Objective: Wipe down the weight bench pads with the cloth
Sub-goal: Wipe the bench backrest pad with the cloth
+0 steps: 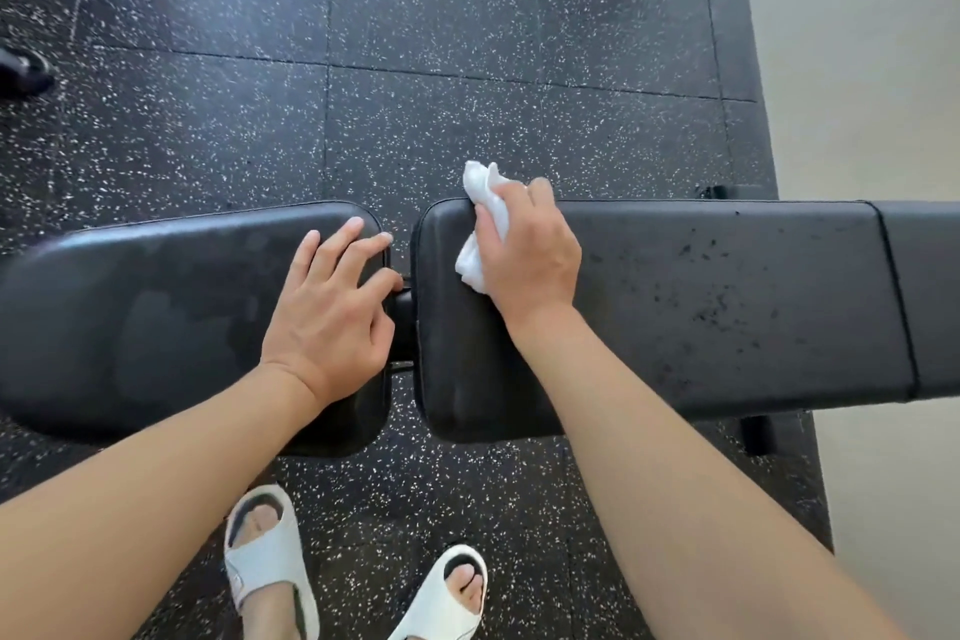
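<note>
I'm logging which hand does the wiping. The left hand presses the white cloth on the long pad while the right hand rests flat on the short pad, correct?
Not quite: the hands are swapped. In the head view, the right hand presses the white cloth on the long pad, while the left hand rests flat on the short pad.

The seat pad [156,307] and the long back pad [727,307] wear black vinyl-like upholstery, smooth with a soft sheen; the back pad shows a stitched seam and dark specks scattered over a duller patch, while the seat pad carries faint cloudy smears. The cloth [480,224] looks white, soft and crumpled, matt. The floor [415,16] is black rubber tile flecked with white, grainy and matt. The sandals [270,556] appear white, smooth, matt foam or rubber.
</note>
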A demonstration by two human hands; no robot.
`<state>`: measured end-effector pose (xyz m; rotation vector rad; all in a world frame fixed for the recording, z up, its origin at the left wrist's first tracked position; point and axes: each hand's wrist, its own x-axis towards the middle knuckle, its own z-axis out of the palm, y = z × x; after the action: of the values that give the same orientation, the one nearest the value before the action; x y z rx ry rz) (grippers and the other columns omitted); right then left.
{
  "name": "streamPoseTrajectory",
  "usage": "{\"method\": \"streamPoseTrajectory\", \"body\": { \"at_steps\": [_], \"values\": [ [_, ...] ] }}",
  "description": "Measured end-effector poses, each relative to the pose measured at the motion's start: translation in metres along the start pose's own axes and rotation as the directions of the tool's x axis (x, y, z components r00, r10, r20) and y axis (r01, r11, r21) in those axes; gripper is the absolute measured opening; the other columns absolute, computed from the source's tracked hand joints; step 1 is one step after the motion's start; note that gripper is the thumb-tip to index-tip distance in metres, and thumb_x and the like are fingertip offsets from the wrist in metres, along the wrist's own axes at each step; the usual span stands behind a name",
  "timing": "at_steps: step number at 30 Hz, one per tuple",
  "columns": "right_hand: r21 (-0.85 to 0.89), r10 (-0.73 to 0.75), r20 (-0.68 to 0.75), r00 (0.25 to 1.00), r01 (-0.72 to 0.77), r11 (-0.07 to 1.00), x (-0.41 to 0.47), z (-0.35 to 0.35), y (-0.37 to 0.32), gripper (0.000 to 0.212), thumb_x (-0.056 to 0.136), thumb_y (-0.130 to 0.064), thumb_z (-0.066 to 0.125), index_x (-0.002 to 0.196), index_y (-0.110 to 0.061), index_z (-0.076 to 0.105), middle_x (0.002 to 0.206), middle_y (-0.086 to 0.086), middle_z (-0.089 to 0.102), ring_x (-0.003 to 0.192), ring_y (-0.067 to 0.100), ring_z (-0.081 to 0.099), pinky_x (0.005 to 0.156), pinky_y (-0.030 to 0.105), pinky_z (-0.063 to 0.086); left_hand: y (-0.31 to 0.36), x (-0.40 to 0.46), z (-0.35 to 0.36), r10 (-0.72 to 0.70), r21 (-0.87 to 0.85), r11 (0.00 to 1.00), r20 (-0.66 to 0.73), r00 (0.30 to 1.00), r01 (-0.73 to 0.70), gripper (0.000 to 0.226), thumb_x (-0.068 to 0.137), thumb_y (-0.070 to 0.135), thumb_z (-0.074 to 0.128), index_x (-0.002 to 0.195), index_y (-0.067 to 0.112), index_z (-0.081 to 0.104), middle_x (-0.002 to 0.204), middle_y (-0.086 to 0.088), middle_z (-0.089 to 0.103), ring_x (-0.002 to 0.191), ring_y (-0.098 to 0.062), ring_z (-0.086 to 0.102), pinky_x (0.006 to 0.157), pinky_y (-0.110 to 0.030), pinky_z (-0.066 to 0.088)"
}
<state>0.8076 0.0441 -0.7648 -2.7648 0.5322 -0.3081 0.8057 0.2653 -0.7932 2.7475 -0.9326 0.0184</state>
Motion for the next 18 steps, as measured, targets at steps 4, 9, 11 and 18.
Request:
{"method": "streamPoseTrajectory", "body": {
  "at_steps": [4,9,11,18],
  "values": [
    [0.058,-0.171,0.06,0.983,0.167,0.984,-0.028,0.007,-0.035,0.032,0.097,-0.037,0.061,0.125,-0.024,0.069,0.099,0.002,0.058,0.081,0.02,0.06,0.06,0.035,0.052,0.001,0.0,-0.003,-0.005,-0.023,1.0,0.012,1.0,0.005,0.038,0.086,0.026,0.049,0.113,0.016,0.073,0.15,-0.01,0.054,0.153,-0.037,0.033,0.126,-0.062,0.019],
    [0.048,-0.431,0.156,0.889,0.429,0.902,-0.067,-0.02,0.02,0.021,0.099,-0.035,0.064,0.112,-0.02,0.072,0.092,0.0,0.057,0.079,0.018,0.061,0.06,0.031,0.053,-0.001,-0.001,0.0,0.019,-0.02,1.0,-0.002,1.0,-0.019,0.035,0.086,0.024,0.047,0.106,0.016,0.075,0.152,-0.012,0.054,0.152,-0.04,0.035,0.124,-0.066,0.022],
    [-0.042,-0.265,0.124,0.956,0.272,0.961,-0.053,-0.034,0.058,0.023,0.097,-0.035,0.067,0.115,-0.021,0.071,0.094,0.0,0.057,0.079,0.022,0.063,0.06,0.033,0.051,-0.002,0.0,0.003,0.03,-0.031,0.999,-0.017,0.999,-0.03,0.036,0.086,0.024,0.046,0.104,0.017,0.076,0.151,-0.013,0.054,0.151,-0.041,0.036,0.123,-0.066,0.023],
    [-0.077,0.098,0.031,0.995,-0.096,0.992,0.009,-0.009,0.032,0.031,0.099,-0.034,0.06,0.127,-0.021,0.064,0.106,0.004,0.056,0.088,0.027,0.061,0.069,0.038,0.049,-0.002,-0.001,0.001,0.031,-0.053,0.998,-0.026,0.999,-0.032,0.038,0.087,0.025,0.044,0.105,0.018,0.076,0.149,-0.014,0.055,0.15,-0.041,0.036,0.122,-0.066,0.024]
  ]
}}
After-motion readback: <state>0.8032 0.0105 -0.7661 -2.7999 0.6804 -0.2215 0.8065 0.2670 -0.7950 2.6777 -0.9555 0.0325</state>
